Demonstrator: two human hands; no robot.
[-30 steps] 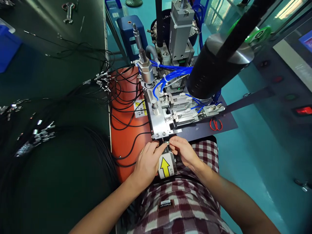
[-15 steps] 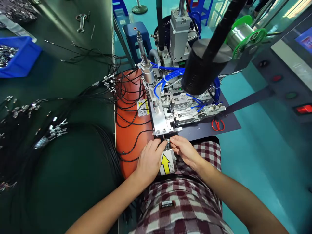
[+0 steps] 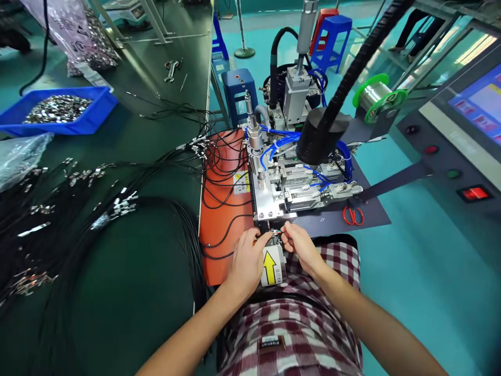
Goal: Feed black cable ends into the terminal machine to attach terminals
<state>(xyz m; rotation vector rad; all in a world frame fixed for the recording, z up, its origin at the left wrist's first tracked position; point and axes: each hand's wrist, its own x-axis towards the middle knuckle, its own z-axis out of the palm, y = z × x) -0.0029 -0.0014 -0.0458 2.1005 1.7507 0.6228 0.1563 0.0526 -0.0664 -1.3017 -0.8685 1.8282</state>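
Note:
Over the front end of the machine (image 3: 263,201), my left hand (image 3: 247,258) has its fingers curled and thumb extended at a small metal cable connector (image 3: 276,232). A black cable (image 3: 219,257) runs under that hand from the left. On the other side, my right hand (image 3: 300,244) pinches with thumb and index finger at thin wire ends beside the connector; the tips are too small to make out fully. Just below, a metal block carries a yellow arrow label (image 3: 270,267).
An orange base plate (image 3: 219,209) lies left of the machine with loose cables across it. The dark green table (image 3: 129,271) holds cable bundles, a blue bin (image 3: 94,121) of metal parts and a wrench (image 3: 171,70). Red scissors (image 3: 353,216), a solder spool (image 3: 378,98) and a control panel (image 3: 450,151) are rightward.
The view has tilted up, showing more of the table and floor beyond. My right hand has drawn slightly away from the left, with thin wire ends showing between them.

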